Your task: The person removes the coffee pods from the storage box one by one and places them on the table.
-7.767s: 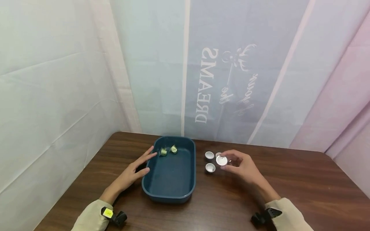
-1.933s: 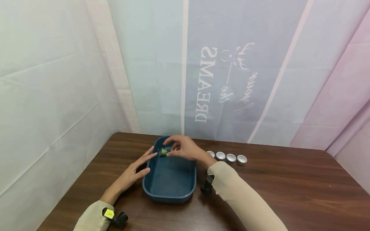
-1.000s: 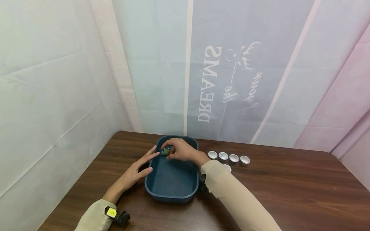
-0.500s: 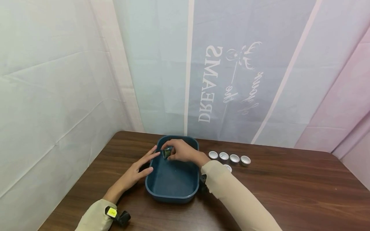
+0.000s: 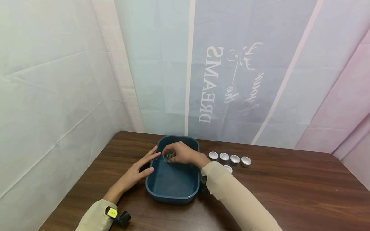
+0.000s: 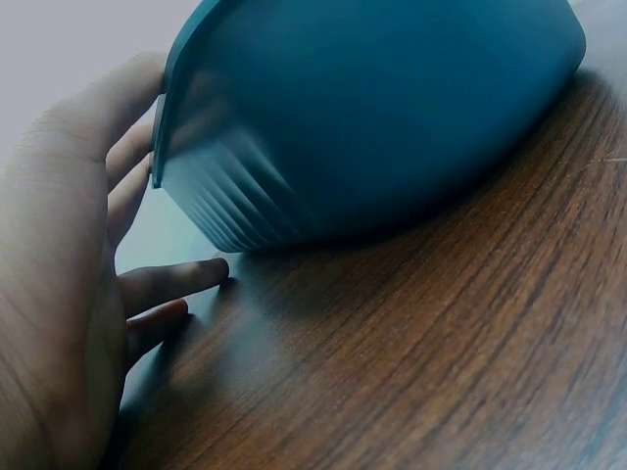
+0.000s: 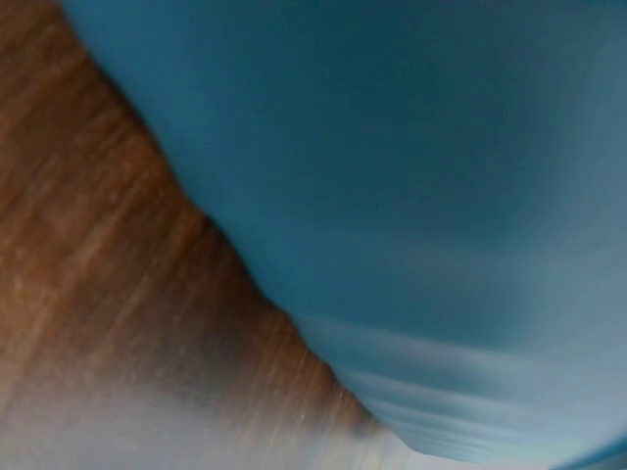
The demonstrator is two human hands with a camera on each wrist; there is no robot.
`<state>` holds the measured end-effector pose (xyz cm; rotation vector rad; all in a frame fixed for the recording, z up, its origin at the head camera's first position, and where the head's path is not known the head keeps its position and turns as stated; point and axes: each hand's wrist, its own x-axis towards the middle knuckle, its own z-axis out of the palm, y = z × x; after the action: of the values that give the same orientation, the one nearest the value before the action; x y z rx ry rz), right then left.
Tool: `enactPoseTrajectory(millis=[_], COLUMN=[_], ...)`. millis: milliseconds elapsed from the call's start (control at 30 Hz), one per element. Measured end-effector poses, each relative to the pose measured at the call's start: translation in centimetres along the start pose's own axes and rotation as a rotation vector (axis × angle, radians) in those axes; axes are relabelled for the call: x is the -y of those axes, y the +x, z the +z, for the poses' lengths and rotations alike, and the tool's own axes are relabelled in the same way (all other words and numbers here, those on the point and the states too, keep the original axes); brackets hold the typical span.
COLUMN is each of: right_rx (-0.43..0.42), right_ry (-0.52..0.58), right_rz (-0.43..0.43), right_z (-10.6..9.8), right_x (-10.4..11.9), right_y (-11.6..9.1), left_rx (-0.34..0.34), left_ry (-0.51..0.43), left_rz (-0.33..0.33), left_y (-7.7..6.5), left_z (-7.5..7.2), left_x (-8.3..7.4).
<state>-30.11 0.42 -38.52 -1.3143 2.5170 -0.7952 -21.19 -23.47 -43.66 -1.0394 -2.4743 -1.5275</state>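
My left hand touches the left rim of a deep blue plastic bin, its fingers fairly straight. In the left wrist view, some fingers of the left hand are behind the bin's rim and others are spread below it. My right hand reaches into the back of the bin and pinches a green coffee capsule between thumb and fingers, rim facing left. That hand partly covers the capsule. The right wrist view holds only the blurred outer wall of the bin, with no hand visible.
Right of the bin, several silver-lidded coffee capsules stand in a row on the wooden table. Another capsule stands in front of them, partly behind the right sleeve. A printed curtain hangs behind the table.
Earlier, my right hand held a capsule on the right; those capsules now form a row. It then moved into the bin and took the green capsule, shifting it slightly forward. My left hand stayed put.
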Motion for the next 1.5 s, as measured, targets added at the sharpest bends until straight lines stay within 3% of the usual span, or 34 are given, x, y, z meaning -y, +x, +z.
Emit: enactPoseTrajectory(millis=[133,400,767,1500], right_rx=[0.024,0.045,0.075,-0.001], right_ry=[0.013,0.0,-0.018,-0.028], right_rz=[-0.02,-0.032,-0.042,-0.043], right_z=[0.0,0.0,-0.1,-0.5], right_x=[0.0,0.1,0.1,0.4], right_y=[0.0,0.0,-0.1,-0.2], left_rx=[-0.002,0.008,0.002,-0.001], left_ry=[0.006,0.0,0.008,0.02], left_rz=[0.007,-0.003,0.011,0.004], left_y=[0.0,0.2,0.0,-0.1], left_z=[0.1,-0.1,0.0,0.1], left_x=[-0.4,-3.2,0.2,-0.3])
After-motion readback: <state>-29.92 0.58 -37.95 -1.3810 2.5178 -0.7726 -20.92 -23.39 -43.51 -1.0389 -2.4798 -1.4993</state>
